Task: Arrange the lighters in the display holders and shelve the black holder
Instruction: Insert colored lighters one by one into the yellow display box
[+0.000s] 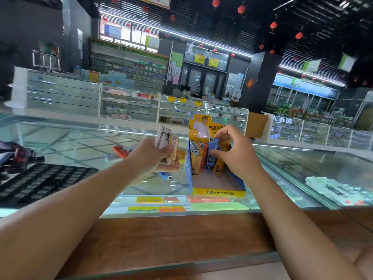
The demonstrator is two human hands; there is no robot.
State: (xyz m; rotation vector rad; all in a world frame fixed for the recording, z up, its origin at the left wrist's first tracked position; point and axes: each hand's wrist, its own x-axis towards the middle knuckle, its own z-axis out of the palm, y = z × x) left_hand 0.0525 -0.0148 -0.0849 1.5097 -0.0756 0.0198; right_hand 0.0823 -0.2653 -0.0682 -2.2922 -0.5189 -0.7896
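A yellow and blue cardboard display holder (pixel 219 192) stands on the glass counter, with several lighters upright in its back rows. My right hand (pixel 236 153) pinches a blue lighter (pixel 212 152) among them, inside the holder. My left hand (pixel 155 155) grips a bunch of lighters (pixel 166 143), a white one and a tan one showing. Loose lighters lie on the glass: an orange one (pixel 120 151), a silver one (pixel 112 158) and a blue one (pixel 165 175) under my left hand. The black holder (pixel 40 181), a tray of empty slots, lies at the left.
The glass counter top (pixel 302 168) has a wooden edge (pixel 181 235) near me. A white and green packet (pixel 339 189) lies at the right. Dark items (pixel 16 156) sit at the far left. Other shop counters and shelves stand beyond.
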